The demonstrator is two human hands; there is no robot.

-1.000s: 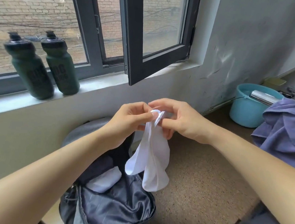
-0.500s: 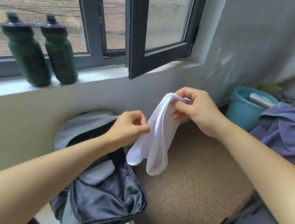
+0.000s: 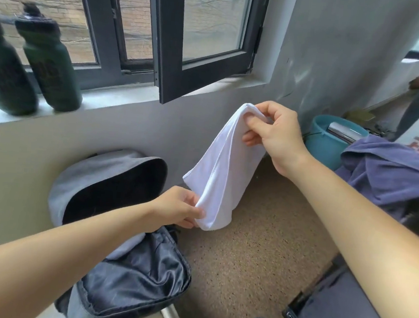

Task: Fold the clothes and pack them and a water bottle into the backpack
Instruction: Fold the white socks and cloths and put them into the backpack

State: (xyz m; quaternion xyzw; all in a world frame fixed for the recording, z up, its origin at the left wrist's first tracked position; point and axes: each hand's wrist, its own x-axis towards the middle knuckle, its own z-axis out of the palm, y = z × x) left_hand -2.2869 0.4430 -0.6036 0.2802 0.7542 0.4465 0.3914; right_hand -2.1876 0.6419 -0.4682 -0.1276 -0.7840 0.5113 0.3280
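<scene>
below windowsill (image 3: 122, 98), backpack (image 3: 136, 284) gapes (pale cloth (image 3: 126, 248) inside); left hand (image 3: 178, 208), right hand (image 3: 274, 131) pinch white garment (image 3: 224, 175).

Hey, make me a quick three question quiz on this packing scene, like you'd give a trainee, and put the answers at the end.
1. True or false: the backpack is zipped shut.
2. Where do the two green bottles stand? A on the floor, B on the windowsill, C inside the backpack.
3. Which hand holds the top end of the white cloth?

Key
1. False, it lies open.
2. B.
3. The right hand; the left hand pinches the lower edge.
</scene>
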